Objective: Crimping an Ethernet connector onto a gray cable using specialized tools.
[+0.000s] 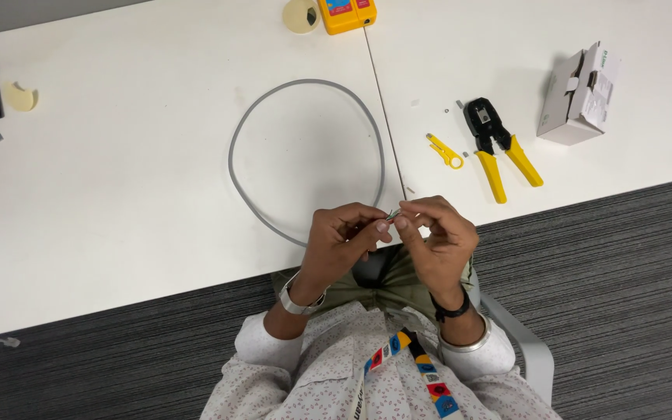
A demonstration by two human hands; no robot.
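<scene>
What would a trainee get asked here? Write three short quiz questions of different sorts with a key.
1. True or false: the crimper lies on the floor.
2. Which is nearest the crimper? A) grey cable B) small yellow stripper C) white box
3. What do the left hand and right hand pinch between their fingertips?

Key:
1. False; it lies on the white table.
2. B.
3. The cable's end, with its thin wires showing.
</scene>
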